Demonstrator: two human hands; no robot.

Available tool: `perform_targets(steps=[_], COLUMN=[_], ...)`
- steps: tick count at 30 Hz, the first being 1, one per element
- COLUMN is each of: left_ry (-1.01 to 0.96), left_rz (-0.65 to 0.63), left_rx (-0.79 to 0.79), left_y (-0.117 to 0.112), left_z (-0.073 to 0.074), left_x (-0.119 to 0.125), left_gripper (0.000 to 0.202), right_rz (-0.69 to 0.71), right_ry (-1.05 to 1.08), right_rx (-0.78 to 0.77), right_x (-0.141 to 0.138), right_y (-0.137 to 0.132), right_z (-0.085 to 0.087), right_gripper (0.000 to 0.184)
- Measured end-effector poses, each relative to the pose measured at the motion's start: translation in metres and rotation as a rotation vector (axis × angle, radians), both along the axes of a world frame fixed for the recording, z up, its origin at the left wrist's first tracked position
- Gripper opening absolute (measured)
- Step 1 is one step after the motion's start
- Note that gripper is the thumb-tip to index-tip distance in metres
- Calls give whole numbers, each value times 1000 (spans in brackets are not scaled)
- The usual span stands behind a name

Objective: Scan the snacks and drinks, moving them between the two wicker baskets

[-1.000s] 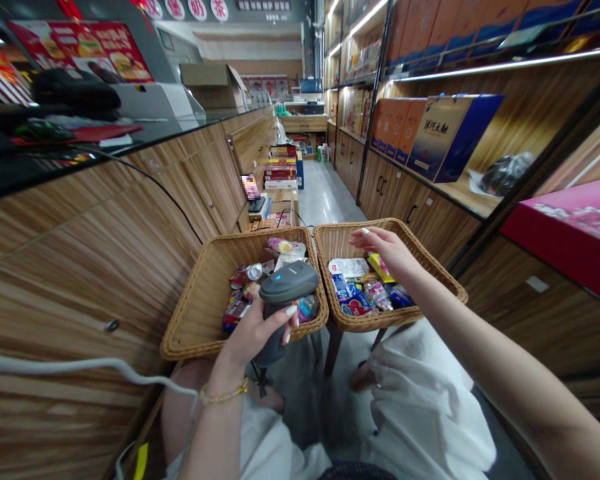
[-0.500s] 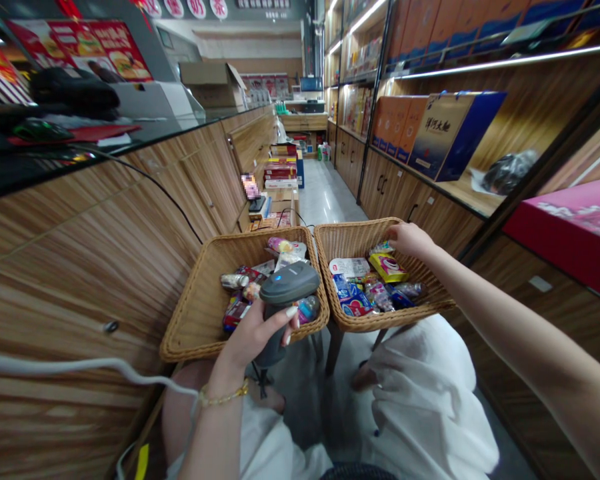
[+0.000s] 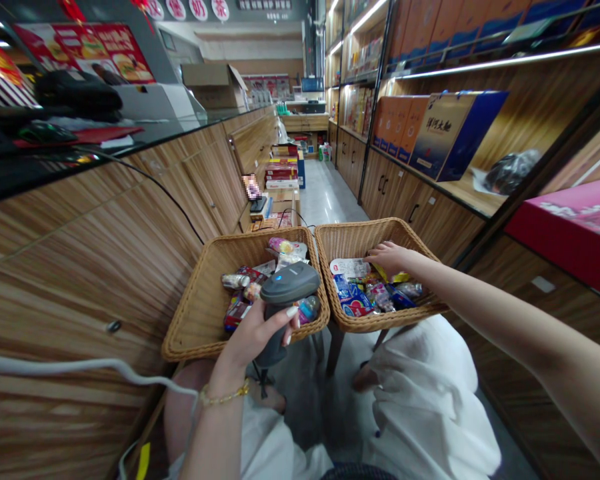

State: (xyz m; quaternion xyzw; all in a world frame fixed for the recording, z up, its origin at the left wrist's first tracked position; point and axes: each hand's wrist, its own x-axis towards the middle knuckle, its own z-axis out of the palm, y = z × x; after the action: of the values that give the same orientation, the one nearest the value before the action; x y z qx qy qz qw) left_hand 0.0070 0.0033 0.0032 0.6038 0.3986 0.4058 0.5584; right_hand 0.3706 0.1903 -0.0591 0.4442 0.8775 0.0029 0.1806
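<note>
My left hand (image 3: pixel 264 328) is wrapped round the handle of a dark grey barcode scanner (image 3: pixel 290 283), held over the front right part of the left wicker basket (image 3: pixel 190 300). Under the scanner lie several small wrapped snacks, among them a silver-wrapped one (image 3: pixel 235 281) and a pink and yellow one (image 3: pixel 281 245). My right hand (image 3: pixel 391 258) reaches into the right wicker basket (image 3: pixel 375 323), fingers stretched out over the packets. Its fingertips are beside a white packet (image 3: pixel 350 267), and it partly covers a yellow packet (image 3: pixel 401 276). Blue packets (image 3: pixel 347 293) lie nearer the front.
A wooden counter (image 3: pixel 130 233) runs along my left, with a black cable (image 3: pixel 173 207) hanging down it. Wooden shelves and cabinets (image 3: pixel 395 190) line the right, with a gift box (image 3: pixel 453 137) on one shelf. A phone (image 3: pixel 253 190) stands beyond the baskets, near stacked boxes (image 3: pixel 283 172).
My right hand has moved left from the back right rim of the right basket to above its packets, now covering part of the yellow one. My left hand and the scanner stay put.
</note>
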Motion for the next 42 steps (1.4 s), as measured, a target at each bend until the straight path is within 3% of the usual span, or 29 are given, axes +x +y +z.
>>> perform_targets(steps=[6, 9, 11, 13, 16, 20, 22, 25, 31, 42], left_ry=[3, 5, 7, 10, 5, 8, 15, 25, 16, 10], left_rz=[-6, 1, -3, -12, -8, -10, -5, 6, 15, 12], left_rx=[-1, 3, 8, 9, 9, 6, 3, 3, 5, -22], left_y=[-1, -1, 0, 0, -1, -3, -3, -4, -4, -2], left_z=[0, -1, -2, -3, -2, 1, 3, 4, 1, 2], left_x=[-1, -2, -2, -2, -2, 0, 1, 2, 2, 3], left_gripper=[28, 28, 30, 31, 31, 30, 30, 29, 27, 29], right_rz=[-15, -137, -253, -393, -636, -887, -921, -925, -978, -952], right_ry=[-28, 147, 394, 757, 1293, 1609, 1665, 1675, 1701, 1713], right_rx=[71, 139, 126, 38, -189, -625, -794, -911, -915, -898], right_x=[-5, 3, 7, 6, -7, -38, -52, -67, -68, -65], right_y=[-1, -7, -14, -25, -47, -76, -86, -93, -92, -96], right_z=[17, 36, 46, 50, 48, 42, 40, 39, 35, 32], right_gripper=[86, 86, 90, 89, 71, 61, 62, 64, 63, 65])
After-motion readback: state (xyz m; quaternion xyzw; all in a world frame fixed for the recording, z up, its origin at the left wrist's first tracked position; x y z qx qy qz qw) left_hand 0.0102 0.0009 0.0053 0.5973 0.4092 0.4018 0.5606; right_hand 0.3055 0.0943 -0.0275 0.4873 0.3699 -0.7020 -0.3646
